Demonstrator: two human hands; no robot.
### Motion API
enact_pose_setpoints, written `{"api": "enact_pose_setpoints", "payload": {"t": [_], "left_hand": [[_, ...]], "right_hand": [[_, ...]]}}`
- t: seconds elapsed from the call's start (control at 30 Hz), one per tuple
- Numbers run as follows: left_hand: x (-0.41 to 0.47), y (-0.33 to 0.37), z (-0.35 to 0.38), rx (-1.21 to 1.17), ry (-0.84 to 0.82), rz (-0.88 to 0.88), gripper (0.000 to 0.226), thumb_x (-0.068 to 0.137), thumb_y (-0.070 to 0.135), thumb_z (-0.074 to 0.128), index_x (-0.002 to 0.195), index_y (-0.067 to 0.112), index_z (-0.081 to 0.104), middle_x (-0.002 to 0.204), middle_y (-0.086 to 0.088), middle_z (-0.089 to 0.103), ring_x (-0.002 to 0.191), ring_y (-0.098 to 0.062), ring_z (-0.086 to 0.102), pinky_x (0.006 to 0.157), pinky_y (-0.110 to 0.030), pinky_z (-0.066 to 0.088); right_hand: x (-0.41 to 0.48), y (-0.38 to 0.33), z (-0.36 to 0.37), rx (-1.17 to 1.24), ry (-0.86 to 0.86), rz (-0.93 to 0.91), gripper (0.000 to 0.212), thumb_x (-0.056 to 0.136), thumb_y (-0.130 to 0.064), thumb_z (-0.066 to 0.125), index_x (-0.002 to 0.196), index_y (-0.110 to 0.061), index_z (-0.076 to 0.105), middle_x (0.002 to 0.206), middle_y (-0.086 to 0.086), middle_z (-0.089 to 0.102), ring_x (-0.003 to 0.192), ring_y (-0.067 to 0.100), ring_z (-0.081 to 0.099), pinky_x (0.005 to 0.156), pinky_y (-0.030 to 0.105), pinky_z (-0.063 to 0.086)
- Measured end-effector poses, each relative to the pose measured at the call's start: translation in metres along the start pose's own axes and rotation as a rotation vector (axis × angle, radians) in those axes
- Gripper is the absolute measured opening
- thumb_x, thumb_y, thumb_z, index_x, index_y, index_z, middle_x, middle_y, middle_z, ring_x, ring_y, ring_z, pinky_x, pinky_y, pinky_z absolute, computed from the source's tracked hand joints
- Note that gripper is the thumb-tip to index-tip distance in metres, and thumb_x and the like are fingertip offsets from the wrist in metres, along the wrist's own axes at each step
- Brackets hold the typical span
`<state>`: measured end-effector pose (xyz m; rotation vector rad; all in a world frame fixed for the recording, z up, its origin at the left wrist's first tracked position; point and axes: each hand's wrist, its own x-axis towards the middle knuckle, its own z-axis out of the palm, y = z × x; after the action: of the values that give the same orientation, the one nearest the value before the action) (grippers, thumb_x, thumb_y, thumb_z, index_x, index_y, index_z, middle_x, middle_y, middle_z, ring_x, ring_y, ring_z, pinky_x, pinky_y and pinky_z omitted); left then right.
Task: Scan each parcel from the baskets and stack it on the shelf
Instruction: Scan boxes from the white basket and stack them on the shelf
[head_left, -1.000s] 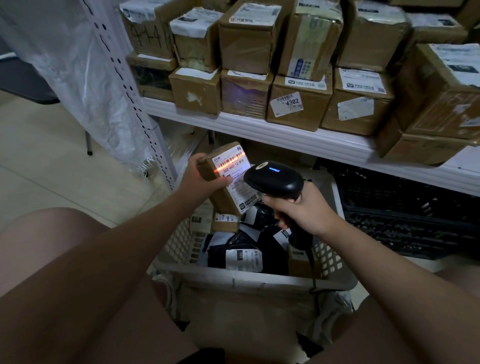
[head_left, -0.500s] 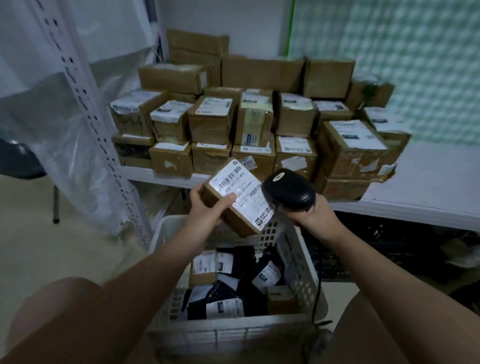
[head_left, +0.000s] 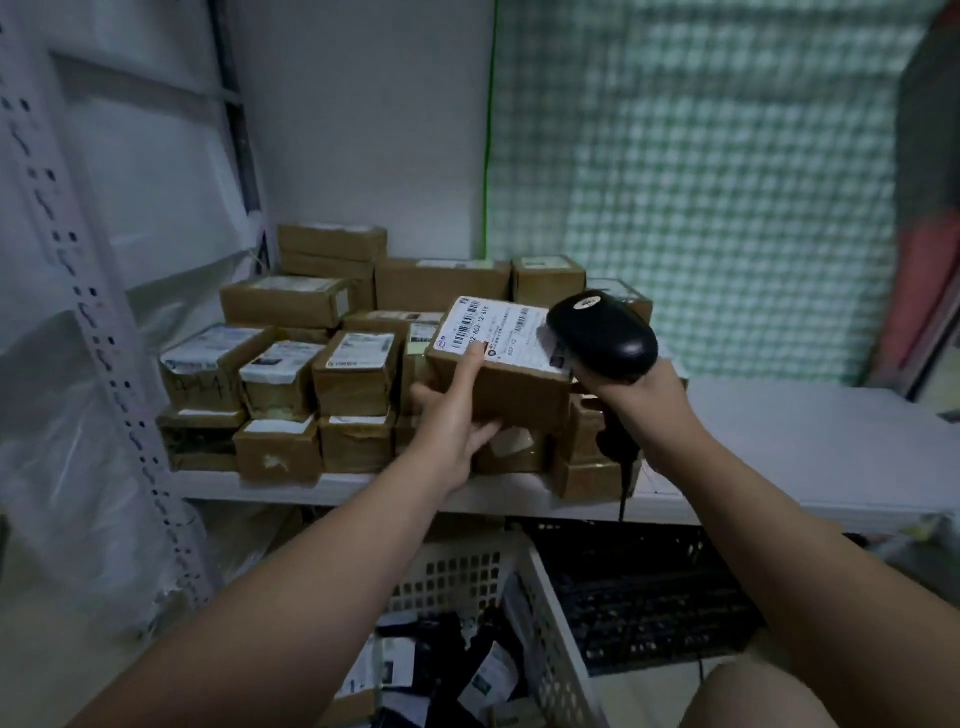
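White basket (head_left: 543, 618) sits nearest, parcels (head_left: 488, 680) inside. Above it the left hand (head_left: 457, 415) grips a labelled box (head_left: 514, 395) over the front edge of the shelf (head_left: 779, 447). The right hand (head_left: 644, 400) clasps a black scanner (head_left: 602, 338) beside it. Beyond, stacked boxes (head_left: 291, 374) fill its left end.

**A:** Where is the parcel?
**B:** The brown cardboard parcel (head_left: 511, 387), white barcode label (head_left: 493, 332) up, is held level in the left hand (head_left: 457, 421) above the front edge of the white shelf (head_left: 779, 441). A black scanner (head_left: 602, 335) is at its right end.
**A:** And the others?
**B:** Brown boxes (head_left: 291, 384) are stacked on the shelf's left half. Bagged parcels lie in the white basket (head_left: 550, 639) below.
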<state>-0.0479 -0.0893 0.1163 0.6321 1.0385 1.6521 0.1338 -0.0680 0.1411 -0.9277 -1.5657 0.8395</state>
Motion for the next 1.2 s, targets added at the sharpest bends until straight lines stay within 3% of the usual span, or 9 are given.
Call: {"api": "enact_pose_setpoints", "payload": {"t": [0.17, 0.27, 0.4, 0.5, 0.67, 0.8, 0.87, 1.07, 1.2], "left_hand": [[0.017, 0.005, 0.008, 0.239, 0.052, -0.050, 0.092, 0.083, 0.063, 0.058, 0.152, 0.030, 0.006, 0.149, -0.009, 0.036, 0.124, -0.033, 0.051, 0.095, -0.041, 0.051], [0.024, -0.001, 0.000, 0.372, 0.103, 0.071, 0.083, 0.084, 0.068, 0.052, 0.148, 0.030, 0.015, 0.148, -0.009, 0.037, 0.124, -0.031, 0.051, 0.092, -0.038, 0.050], [0.031, -0.006, -0.014, 0.623, 0.122, 0.243, 0.095, 0.056, 0.096, 0.039, 0.130, 0.036, 0.034, 0.141, -0.002, 0.043, 0.122, -0.026, 0.051, 0.101, -0.048, 0.045], [0.027, -0.009, -0.008, 0.774, 0.051, 0.300, 0.063, 0.082, 0.072, 0.043, 0.129, 0.030, 0.038, 0.138, -0.005, 0.042, 0.119, -0.025, 0.053, 0.100, -0.047, 0.046], [0.030, -0.019, -0.001, 0.898, 0.053, 0.396, 0.050, 0.097, 0.036, 0.051, 0.137, 0.013, 0.032, 0.144, -0.010, 0.030, 0.122, -0.025, 0.047, 0.095, -0.028, 0.036], [0.025, -0.026, -0.002, 0.868, 0.033, 0.467, 0.046, 0.097, 0.028, 0.052, 0.136, 0.011, 0.034, 0.140, -0.007, 0.030, 0.084, -0.003, 0.057, 0.070, -0.009, 0.044], [0.026, -0.030, -0.003, 0.849, 0.022, 0.479, 0.044, 0.098, 0.025, 0.051, 0.135, 0.009, 0.034, 0.139, -0.009, 0.030, 0.082, -0.003, 0.056, 0.064, -0.002, 0.044], [0.045, -0.031, -0.014, 0.805, 0.085, 0.415, 0.039, 0.098, 0.021, 0.052, 0.131, 0.007, 0.038, 0.140, -0.012, 0.032, 0.101, -0.021, 0.061, 0.083, -0.023, 0.048], [0.057, -0.029, -0.029, 0.874, 0.190, 0.394, 0.051, 0.097, 0.023, 0.054, 0.139, 0.004, 0.034, 0.141, -0.014, 0.032, 0.101, -0.020, 0.060, 0.082, -0.020, 0.040]], "right_hand": [[0.020, -0.008, 0.005, 0.132, -0.029, 0.115, 0.020, 0.080, -0.016, 0.078, 0.095, -0.026, 0.069, 0.093, 0.003, 0.072, 0.096, 0.021, 0.067, 0.086, 0.038, 0.054], [0.028, 0.001, 0.014, 0.198, -0.007, 0.208, 0.020, 0.079, -0.014, 0.079, 0.093, -0.023, 0.069, 0.094, 0.007, 0.072, 0.097, 0.027, 0.066, 0.090, 0.043, 0.052], [0.035, 0.017, 0.020, 0.325, 0.063, 0.324, 0.022, 0.080, -0.014, 0.077, 0.099, -0.021, 0.068, 0.101, 0.010, 0.071, 0.099, 0.029, 0.066, 0.087, 0.044, 0.053], [0.041, 0.028, 0.013, 0.383, 0.137, 0.388, 0.033, 0.082, -0.016, 0.075, 0.114, -0.015, 0.066, 0.101, 0.008, 0.071, 0.097, 0.025, 0.066, 0.082, 0.040, 0.054], [0.043, 0.038, 0.005, 0.388, 0.183, 0.366, 0.037, 0.082, -0.018, 0.075, 0.117, -0.016, 0.065, 0.107, 0.006, 0.071, 0.104, 0.023, 0.065, 0.095, 0.045, 0.053], [0.040, 0.044, 0.003, 0.382, 0.229, 0.339, 0.036, 0.077, -0.020, 0.080, 0.111, -0.019, 0.069, 0.105, 0.006, 0.073, 0.104, 0.024, 0.067, 0.096, 0.049, 0.052], [0.038, 0.046, 0.003, 0.387, 0.254, 0.328, 0.030, 0.077, -0.018, 0.079, 0.105, -0.022, 0.069, 0.105, 0.005, 0.073, 0.104, 0.023, 0.066, 0.096, 0.049, 0.052], [0.036, 0.045, 0.023, 0.281, 0.205, 0.300, 0.025, 0.078, -0.019, 0.080, 0.100, -0.024, 0.068, 0.100, 0.003, 0.072, 0.100, 0.020, 0.066, 0.091, 0.041, 0.054], [0.042, 0.051, 0.045, 0.250, 0.143, 0.334, 0.027, 0.077, -0.019, 0.080, 0.101, -0.020, 0.067, 0.094, 0.003, 0.068, 0.098, 0.023, 0.063, 0.085, 0.039, 0.051]]}}
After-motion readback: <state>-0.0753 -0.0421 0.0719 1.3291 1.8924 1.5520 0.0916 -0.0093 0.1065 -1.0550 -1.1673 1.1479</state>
